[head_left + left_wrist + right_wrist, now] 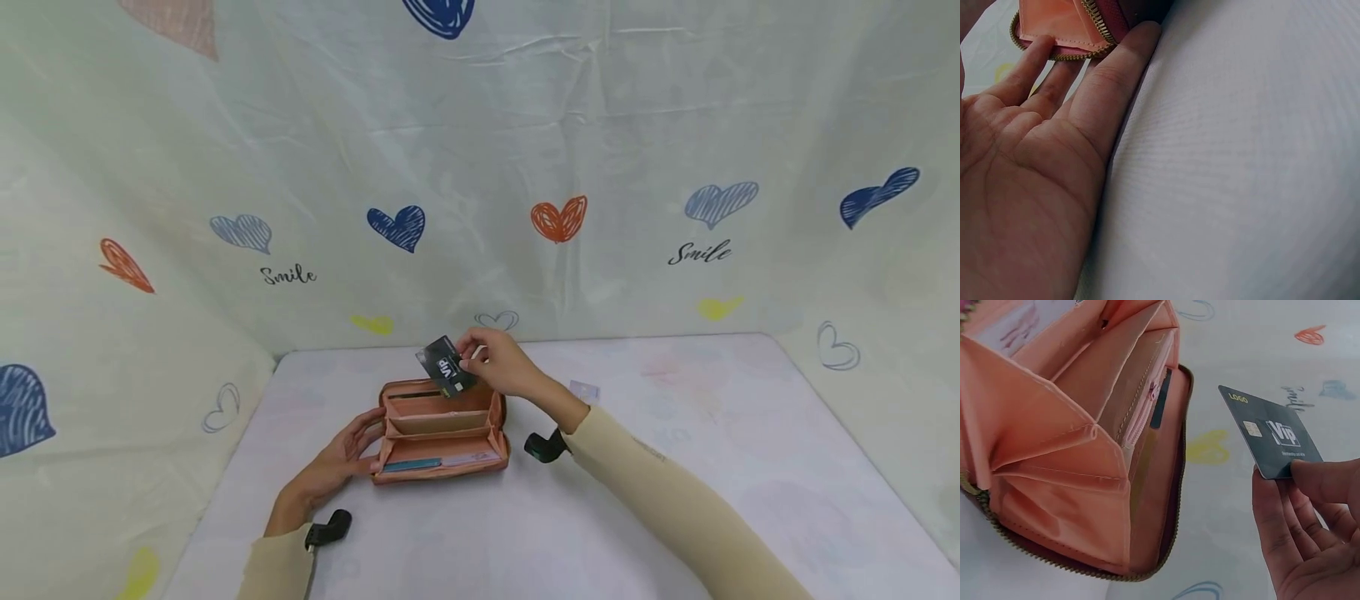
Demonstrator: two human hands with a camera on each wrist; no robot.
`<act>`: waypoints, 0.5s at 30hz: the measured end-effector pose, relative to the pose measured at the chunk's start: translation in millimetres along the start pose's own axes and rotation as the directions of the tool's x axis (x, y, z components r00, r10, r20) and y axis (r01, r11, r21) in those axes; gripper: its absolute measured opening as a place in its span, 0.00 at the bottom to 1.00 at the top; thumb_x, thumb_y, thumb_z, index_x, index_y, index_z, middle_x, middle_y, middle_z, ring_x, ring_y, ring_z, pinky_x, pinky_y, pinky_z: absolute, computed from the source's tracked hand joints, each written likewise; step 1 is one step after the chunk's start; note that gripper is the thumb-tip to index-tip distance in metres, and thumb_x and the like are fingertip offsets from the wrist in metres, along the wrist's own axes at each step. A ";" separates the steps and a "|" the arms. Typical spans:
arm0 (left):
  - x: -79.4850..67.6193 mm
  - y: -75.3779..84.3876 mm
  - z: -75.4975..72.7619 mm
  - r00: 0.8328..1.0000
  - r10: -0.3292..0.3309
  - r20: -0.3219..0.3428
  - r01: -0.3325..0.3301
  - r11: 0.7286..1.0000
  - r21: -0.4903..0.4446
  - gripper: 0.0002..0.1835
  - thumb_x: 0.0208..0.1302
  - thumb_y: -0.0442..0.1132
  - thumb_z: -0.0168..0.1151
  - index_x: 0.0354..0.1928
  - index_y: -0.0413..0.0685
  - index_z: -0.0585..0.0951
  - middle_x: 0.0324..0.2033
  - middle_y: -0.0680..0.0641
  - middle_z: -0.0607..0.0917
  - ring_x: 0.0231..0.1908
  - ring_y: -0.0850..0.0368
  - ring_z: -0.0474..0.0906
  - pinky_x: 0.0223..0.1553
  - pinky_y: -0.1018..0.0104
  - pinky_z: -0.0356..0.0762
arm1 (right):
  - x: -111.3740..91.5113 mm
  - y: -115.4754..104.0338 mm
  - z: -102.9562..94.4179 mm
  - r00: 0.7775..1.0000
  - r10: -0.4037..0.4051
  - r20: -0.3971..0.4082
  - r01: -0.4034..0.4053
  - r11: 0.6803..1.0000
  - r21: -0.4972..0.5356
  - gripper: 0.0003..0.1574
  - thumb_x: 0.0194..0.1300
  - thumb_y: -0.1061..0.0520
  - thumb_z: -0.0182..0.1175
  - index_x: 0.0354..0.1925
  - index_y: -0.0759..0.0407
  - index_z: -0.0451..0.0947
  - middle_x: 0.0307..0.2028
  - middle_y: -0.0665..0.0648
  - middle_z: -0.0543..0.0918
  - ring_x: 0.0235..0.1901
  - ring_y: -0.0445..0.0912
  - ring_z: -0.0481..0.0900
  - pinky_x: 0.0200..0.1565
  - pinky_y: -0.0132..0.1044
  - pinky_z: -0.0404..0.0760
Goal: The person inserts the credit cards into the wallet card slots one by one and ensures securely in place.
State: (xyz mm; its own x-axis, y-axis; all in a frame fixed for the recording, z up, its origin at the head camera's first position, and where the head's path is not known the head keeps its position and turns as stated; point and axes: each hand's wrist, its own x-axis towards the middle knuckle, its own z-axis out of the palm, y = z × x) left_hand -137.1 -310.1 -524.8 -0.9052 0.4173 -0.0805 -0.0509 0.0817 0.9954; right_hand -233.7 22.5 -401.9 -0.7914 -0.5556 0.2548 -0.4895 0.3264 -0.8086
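Note:
A pink zip-around wallet [442,426] lies unzipped on the table, its fan of compartments facing up. My right hand [504,362] pinches a black "Vip" card [444,365] between thumb and fingers, above the wallet's back edge. In the right wrist view, the card [1272,434] is beside the wallet's card-slot side, a gap between them. At the wallet's left end, my left hand [337,467] holds the edge, fingertips at the brass zip [1099,24]. A blue item [411,464] lies in the front compartment beside a pale printed paper [471,458]. A dark card [1161,403] sits in a back slot.
A small pale card [585,390] lies on the white table [675,467], right of the wallet and behind my right forearm. Behind the table hangs a pale curtain [480,150] printed with hearts. Black cameras [546,447] are strapped at both wrists.

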 end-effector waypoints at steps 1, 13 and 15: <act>-0.3 0.2 0.0 1.000 0.004 0.001 -0.004 1.000 0.003 0.48 0.68 0.27 0.68 0.82 0.36 0.51 0.77 0.52 0.59 0.67 0.81 0.65 0.64 0.78 0.68 | 3.3 -1.0 1.7 1.000 -0.009 0.015 0.009 1.000 -0.015 0.07 0.72 0.69 0.63 0.47 0.67 0.82 0.41 0.61 0.85 0.41 0.49 0.82 0.46 0.37 0.83; 0.0 -0.4 -0.4 0.999 0.044 0.021 -0.044 0.999 -0.008 0.47 0.68 0.26 0.67 0.81 0.32 0.50 0.80 0.34 0.52 0.67 0.80 0.66 0.64 0.76 0.68 | 33.9 -9.2 21.2 0.985 -0.034 0.170 0.063 0.984 -0.168 0.05 0.73 0.67 0.64 0.46 0.61 0.81 0.39 0.57 0.84 0.34 0.44 0.79 0.38 0.32 0.76; -0.4 -1.0 -0.6 0.999 0.046 0.019 -0.046 0.999 -0.014 0.47 0.68 0.26 0.67 0.81 0.32 0.50 0.79 0.37 0.55 0.67 0.79 0.66 0.64 0.76 0.68 | 37.7 -11.0 23.9 0.980 -0.041 0.193 0.078 0.979 -0.190 0.06 0.73 0.67 0.65 0.46 0.60 0.81 0.38 0.56 0.84 0.35 0.44 0.78 0.38 0.32 0.76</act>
State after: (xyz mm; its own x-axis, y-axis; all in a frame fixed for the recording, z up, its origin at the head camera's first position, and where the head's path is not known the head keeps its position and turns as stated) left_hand -136.9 -310.9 -525.7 -0.8983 0.4380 -0.0356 -0.0153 0.0499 0.9986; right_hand -249.4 -20.3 -396.1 -0.6855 -0.7053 0.1807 -0.6106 0.4216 -0.6704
